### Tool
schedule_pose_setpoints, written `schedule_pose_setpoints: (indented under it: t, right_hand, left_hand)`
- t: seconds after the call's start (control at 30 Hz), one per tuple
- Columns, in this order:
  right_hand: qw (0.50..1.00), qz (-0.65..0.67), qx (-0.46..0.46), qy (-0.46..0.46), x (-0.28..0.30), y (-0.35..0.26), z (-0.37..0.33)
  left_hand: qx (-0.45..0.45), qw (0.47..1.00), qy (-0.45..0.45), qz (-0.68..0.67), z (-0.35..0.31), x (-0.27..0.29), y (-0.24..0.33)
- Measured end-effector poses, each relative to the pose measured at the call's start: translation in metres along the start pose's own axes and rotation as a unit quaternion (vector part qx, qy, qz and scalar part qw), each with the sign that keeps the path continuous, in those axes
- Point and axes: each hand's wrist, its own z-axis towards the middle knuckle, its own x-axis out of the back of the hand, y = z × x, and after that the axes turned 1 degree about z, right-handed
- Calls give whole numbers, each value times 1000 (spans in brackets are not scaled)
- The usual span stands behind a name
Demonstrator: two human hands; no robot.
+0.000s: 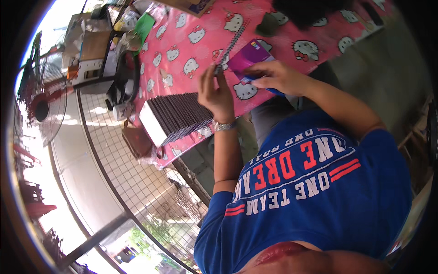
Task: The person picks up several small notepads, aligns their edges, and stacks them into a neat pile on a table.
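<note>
My left hand (215,93), with a metal-banded watch at its wrist, is closed with its fingertips pinching the near end of a long dark spiral binding coil (232,44). The coil slants away across the table toward the far side. In my right hand (284,78) is a purple booklet (252,55), gripped at its near right edge. The coil's lower part runs close along the booklet's left side; I cannot tell whether they touch. Just left of my left hand, a row of spiral-bound notebooks (175,114) is packed together, with a white face at its left end.
A pink table cover (182,39) with cartoon cat heads lies under everything. Bags and boxes (93,45) crowd the far left, near a standing fan (42,109). A brown pouch (137,140) sits at the left edge. Dark items (310,11) lie at the far right.
</note>
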Motion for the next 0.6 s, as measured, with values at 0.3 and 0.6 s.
schedule_pose_setpoints:
  t: [0.3,0.6]
  right_hand:
    - [851,-506,-51,126,124,57,-32]
    - [645,-670,21,367,202,-21,53]
  left_hand:
    - [-75,949,-62,301,150,197,-11]
    - [112,933,-240,244,98,191,-107]
